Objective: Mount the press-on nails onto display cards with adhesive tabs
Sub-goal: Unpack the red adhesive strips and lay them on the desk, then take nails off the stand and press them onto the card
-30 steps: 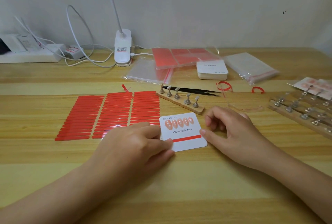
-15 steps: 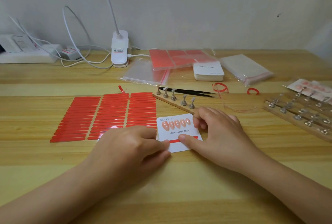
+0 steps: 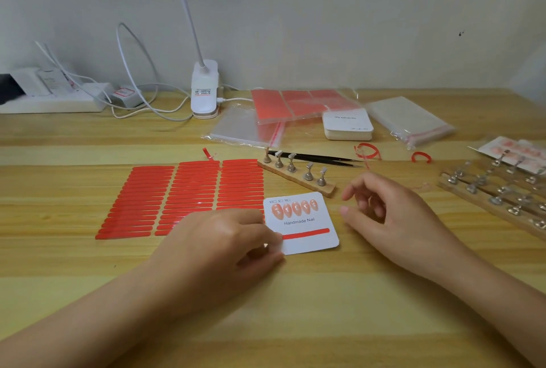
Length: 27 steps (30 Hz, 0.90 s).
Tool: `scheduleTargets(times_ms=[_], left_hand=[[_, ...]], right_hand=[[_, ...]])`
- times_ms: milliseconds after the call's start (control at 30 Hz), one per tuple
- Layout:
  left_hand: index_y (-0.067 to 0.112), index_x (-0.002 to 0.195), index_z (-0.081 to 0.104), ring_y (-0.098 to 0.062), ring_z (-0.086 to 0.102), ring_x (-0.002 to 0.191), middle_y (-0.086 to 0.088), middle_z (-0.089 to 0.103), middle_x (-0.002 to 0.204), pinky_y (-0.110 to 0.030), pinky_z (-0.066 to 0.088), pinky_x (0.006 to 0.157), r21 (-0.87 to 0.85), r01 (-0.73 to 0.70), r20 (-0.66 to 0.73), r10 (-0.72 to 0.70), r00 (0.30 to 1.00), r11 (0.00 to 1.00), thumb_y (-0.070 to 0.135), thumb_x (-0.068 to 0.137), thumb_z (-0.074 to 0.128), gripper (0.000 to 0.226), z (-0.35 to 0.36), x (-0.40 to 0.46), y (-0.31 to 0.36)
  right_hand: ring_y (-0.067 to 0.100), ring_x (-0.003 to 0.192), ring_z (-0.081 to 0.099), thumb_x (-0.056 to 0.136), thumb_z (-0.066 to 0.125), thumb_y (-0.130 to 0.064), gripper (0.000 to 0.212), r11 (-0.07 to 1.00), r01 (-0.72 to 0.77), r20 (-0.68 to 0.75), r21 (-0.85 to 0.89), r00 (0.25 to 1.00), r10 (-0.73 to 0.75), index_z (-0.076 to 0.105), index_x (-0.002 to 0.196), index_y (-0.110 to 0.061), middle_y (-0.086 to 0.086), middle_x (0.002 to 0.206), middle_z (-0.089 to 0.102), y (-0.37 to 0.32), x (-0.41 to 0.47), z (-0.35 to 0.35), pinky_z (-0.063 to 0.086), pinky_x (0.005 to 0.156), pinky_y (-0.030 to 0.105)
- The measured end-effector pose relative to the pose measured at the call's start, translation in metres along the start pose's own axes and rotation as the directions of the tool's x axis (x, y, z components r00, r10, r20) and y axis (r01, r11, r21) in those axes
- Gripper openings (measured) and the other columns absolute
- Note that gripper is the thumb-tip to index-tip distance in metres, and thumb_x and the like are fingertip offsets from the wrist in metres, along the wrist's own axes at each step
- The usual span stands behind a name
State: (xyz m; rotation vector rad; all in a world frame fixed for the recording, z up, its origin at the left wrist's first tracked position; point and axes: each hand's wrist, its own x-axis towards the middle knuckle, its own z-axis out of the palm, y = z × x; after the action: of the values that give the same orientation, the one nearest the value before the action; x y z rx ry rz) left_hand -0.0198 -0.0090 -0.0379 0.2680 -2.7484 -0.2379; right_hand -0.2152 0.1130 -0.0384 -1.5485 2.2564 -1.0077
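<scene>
The table is wood. A big red sheet of sticky tabs lies flat, just left of the card. The left hand pinches the card's left edge. The right hand hangs just beside the card — fingers loosely curled, maybe holding nothing. Five pink nails sit in a row on the card, above a red strip.

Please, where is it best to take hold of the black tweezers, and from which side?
Probably the thick rear end of the tweezers, pinched from above and the far side: they lie flat, tips pointing right, and the wooden nail stand crowds the near side.
</scene>
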Motion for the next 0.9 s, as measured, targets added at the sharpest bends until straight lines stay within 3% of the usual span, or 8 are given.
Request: scheduleTargets(times_ms=[167,333,433,600,700,800,867,900], left_hand=[[0.025,0.080,0.070,-0.002,0.051,0.055,0.013,0.062,0.073,-0.021,0.045,0.043,-0.080,0.000,0.022,0.002,1.000,0.997,0.034,0.082,0.059,0.015,-0.002,0.000,-0.006],[0.022,0.080,0.069,-0.003,0.049,0.058,0.011,0.062,0.073,-0.016,0.037,0.043,-0.061,-0.039,-0.026,0.037,0.999,0.997,0.029,0.086,0.055,0.017,-0.016,-0.010,-0.016],[0.021,0.078,0.069,-0.003,0.048,0.063,0.012,0.060,0.071,-0.013,0.033,0.047,-0.063,0.002,-0.068,-0.006,0.998,0.998,0.027,0.086,0.054,0.018,-0.027,-0.024,-0.033],[0.017,0.073,0.065,0.001,0.037,0.057,0.015,0.046,0.064,-0.014,0.029,0.051,-0.106,0.135,-0.163,-0.151,0.975,0.985,0.030,0.087,0.053,0.022,-0.044,-0.056,-0.075],[0.019,0.069,0.059,0.003,0.035,0.054,0.017,0.038,0.063,-0.016,0.029,0.050,-0.152,0.235,-0.208,-0.264,0.942,0.960,0.033,0.087,0.053,0.024,-0.055,-0.075,-0.103],[0.026,0.065,0.049,-0.002,0.039,0.054,0.017,0.039,0.057,-0.023,0.034,0.050,-0.201,0.320,-0.244,-0.364,0.899,0.926,0.035,0.087,0.051,0.024,-0.064,-0.087,-0.129],[0.026,0.064,0.050,-0.001,0.041,0.053,0.017,0.043,0.054,-0.018,0.033,0.051,-0.306,0.393,-0.287,-0.478,0.831,0.867,0.031,0.086,0.055,0.023,-0.070,-0.093,-0.145],[0.024,0.065,0.053,0.000,0.043,0.053,0.017,0.046,0.053,-0.013,0.032,0.052,-0.387,0.424,-0.305,-0.547,0.779,0.819,0.027,0.087,0.057,0.023,-0.074,-0.095,-0.153]], right_hand=[[-0.006,0.072,0.043,0.083,0.050,-0.038,0.010,0.936,0.278,0.050,-0.215,0.961,-0.273,0.059,0.080,-0.033,-0.020,0.068,0.045,-0.016,-0.004,0.016,0.029,0.074,0.007],[0.002,0.063,0.042,0.080,0.045,-0.037,0.019,0.865,0.385,0.092,-0.321,0.922,-0.376,0.060,0.073,-0.028,-0.018,0.065,0.044,-0.038,0.001,0.024,0.029,0.061,0.022],[0.002,0.063,0.040,0.080,0.044,-0.039,0.021,0.841,0.441,0.114,-0.314,0.897,-0.427,0.060,0.071,-0.030,-0.020,0.064,0.041,-0.054,0.009,0.033,0.030,0.060,0.023],[-0.002,0.058,0.051,0.094,0.022,-0.051,0.048,0.759,0.600,0.172,-0.254,0.800,-0.575,0.065,0.074,-0.038,-0.022,0.066,0.052,-0.084,0.020,0.068,0.035,0.056,0.017],[-0.002,0.056,0.048,0.097,0.019,-0.051,0.043,0.668,0.707,0.209,-0.231,0.707,-0.675,0.060,0.083,-0.042,-0.018,0.063,0.058,-0.101,0.029,0.095,0.034,0.059,0.019],[0.000,0.057,0.052,0.095,0.025,-0.047,0.045,0.706,0.673,0.198,-0.221,0.740,-0.643,0.066,0.077,-0.039,-0.019,0.066,0.058,-0.131,0.048,0.120,0.033,0.055,0.013],[0.004,0.061,0.060,0.086,0.047,-0.041,0.020,0.740,0.643,0.243,-0.198,0.764,-0.598,0.066,0.080,-0.038,-0.020,0.072,0.058,-0.162,0.065,0.136,0.042,0.055,0.021],[0.003,0.072,0.061,0.084,0.051,-0.041,0.013,0.749,0.632,0.264,-0.198,0.770,-0.581,0.062,0.089,-0.039,-0.021,0.078,0.055,-0.178,0.076,0.145,0.043,0.062,0.025]])
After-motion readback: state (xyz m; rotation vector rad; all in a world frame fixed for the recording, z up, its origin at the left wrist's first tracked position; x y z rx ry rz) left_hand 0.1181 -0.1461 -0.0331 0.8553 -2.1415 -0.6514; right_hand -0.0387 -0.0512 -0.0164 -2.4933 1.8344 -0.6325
